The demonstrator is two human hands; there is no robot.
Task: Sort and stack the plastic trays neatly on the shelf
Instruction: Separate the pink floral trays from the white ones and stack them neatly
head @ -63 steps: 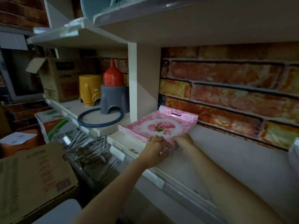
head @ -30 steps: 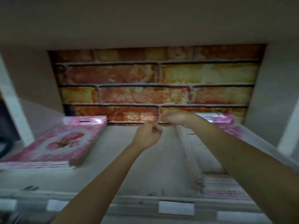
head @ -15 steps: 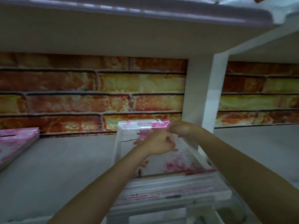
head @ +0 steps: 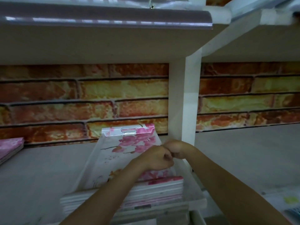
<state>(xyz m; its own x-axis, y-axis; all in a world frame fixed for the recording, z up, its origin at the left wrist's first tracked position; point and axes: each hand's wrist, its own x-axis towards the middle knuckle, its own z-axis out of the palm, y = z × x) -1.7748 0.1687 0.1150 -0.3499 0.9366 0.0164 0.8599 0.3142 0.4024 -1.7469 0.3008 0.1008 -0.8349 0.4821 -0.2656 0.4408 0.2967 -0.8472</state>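
Dim overall, w/ a muddy colour cast. Glare streaks on the glossy upper shelf edge (head: 103, 20) at 12 o'clock; lines bow toward 3 and 9 o'clock. Forearms soft at 6 o'clock.

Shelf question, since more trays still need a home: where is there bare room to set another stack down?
Bare shelf board lies between the pink stack at the far left and the flowered tray stack. Right of the white upright post the board is also bare toward the brick wall. It is crowded beside the post, where both hands, left and right, meet over the stack.
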